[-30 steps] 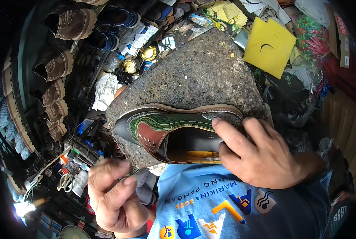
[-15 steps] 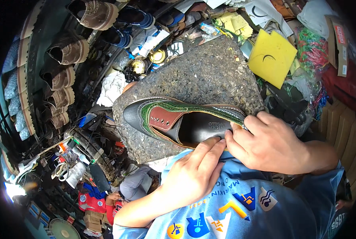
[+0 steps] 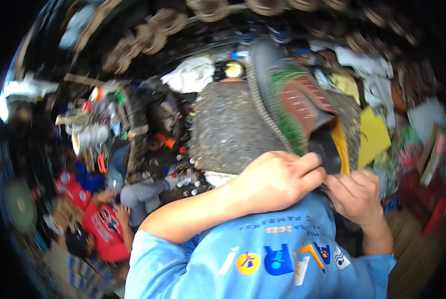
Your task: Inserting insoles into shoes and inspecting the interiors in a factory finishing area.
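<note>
A leather shoe [image 3: 283, 104] in black, green and reddish brown points its toe away from me, blurred by motion. Its heel end lies between my two hands. My left hand [image 3: 283, 179] is closed on the left side of the heel, fingers bent over the edge of the opening. On the other side, my right hand [image 3: 357, 194] pinches the rim near the yellowish lining [image 3: 339, 142]. The dark inside shows partly; my fingers hide the heel. Behind the shoe is a rough grey stone block [image 3: 223, 124]; I cannot tell whether they touch.
Brown shoes [image 3: 165, 27] line racks at the far side. Yellow sheets [image 3: 373, 134], papers and a red bag [image 3: 422, 202] lie to the right. At left are a white mug-like container [image 3: 91, 137], small bottles [image 3: 188, 182] and a person in a red shirt [image 3: 106, 229].
The view has swung round. The shoe has turned from lying sideways across the stone to pointing away from me, and looks nearer. Both hands still grip its heel end.
</note>
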`<state>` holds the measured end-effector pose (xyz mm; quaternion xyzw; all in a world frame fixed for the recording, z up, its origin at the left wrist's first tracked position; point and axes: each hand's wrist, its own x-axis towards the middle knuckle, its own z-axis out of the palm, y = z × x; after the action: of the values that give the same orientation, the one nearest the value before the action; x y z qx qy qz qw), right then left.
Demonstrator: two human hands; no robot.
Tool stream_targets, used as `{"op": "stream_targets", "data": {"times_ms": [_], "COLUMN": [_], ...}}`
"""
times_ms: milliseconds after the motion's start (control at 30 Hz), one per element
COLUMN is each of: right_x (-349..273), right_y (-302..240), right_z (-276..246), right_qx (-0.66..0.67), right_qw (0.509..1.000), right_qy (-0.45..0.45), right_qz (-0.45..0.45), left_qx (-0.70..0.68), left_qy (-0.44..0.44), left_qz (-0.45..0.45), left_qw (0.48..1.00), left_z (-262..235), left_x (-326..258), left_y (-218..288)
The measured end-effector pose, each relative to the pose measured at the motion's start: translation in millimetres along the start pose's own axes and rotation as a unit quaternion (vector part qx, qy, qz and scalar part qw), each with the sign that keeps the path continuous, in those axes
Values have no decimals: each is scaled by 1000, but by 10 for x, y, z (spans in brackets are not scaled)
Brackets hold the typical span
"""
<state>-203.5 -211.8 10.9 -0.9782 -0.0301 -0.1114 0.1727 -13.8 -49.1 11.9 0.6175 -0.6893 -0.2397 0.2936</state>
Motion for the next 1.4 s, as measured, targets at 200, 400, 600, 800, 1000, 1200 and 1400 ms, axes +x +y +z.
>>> {"op": "stream_targets", "data": {"times_ms": [200,400,600,800,1000,1200,1400], "right_x": [36,284,331,162,-76,-51,879], "right_y": [-274,-439,-440,-506,-673,-743,-729], "right_z": [258,75,-200,-243,-321,-146,-3], "right_qx": [53,99,68,83,92,86,97], "right_qw": [997,982,988,970,954,961,990], "right_qy": [-41,-100,-27,31,63,113,104], "right_qz": [49,125,138,227,278,237,11], "left_qx": [97,28,-26,5,7,56,119], "left_qy": [369,548,380,245,192,263,302], "left_qz": [-56,-513,-530,-660,-693,-595,-500], "left_qw": [923,660,758,710,695,757,803], "left_z": [-76,859,1657,2001,2226,2088,1279], "left_x": [-1186,-3072,-2639,-2220,-2118,-2297,-2641], "left_y": [-492,-1787,-2533,-3207,-3628,-3428,-2274]}}
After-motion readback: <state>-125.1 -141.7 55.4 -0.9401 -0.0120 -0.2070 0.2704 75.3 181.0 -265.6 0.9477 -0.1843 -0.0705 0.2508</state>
